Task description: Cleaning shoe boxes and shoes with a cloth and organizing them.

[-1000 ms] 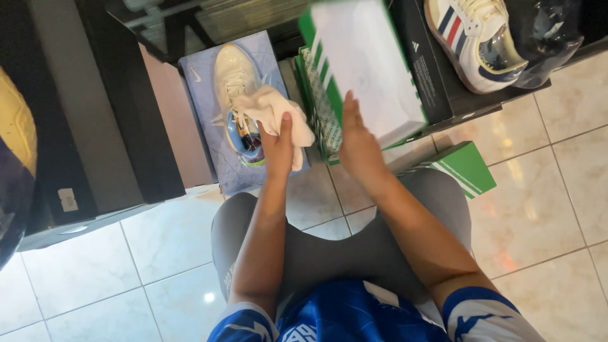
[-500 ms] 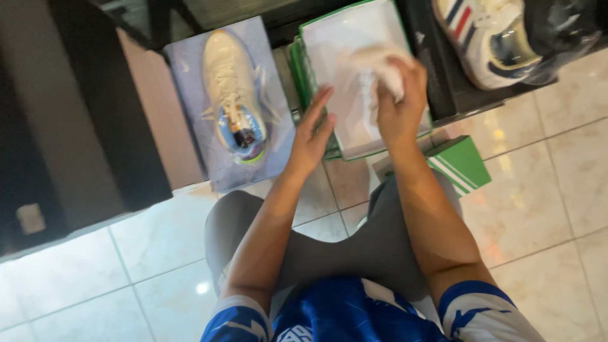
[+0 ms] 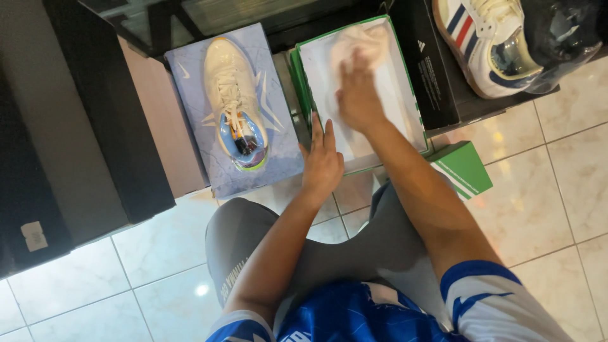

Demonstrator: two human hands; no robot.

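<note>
Right hand in the green box, left steadying its edge

The right hand (image 3: 358, 95) lies flat, fingers spread, pressing white paper (image 3: 354, 50) into the open box (image 3: 415, 101). The left hand (image 3: 322, 161), open too, rests at its near-left rim. The box's long axis runs near to far, straight ahead; a cream shoe (image 3: 231, 101) sits left.

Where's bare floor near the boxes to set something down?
Bare tile lies right of the green lid, below the black box, and at lower left beside the knee. It is crowded up top: blue box, green box and both hands, left hand and right hand.
</note>
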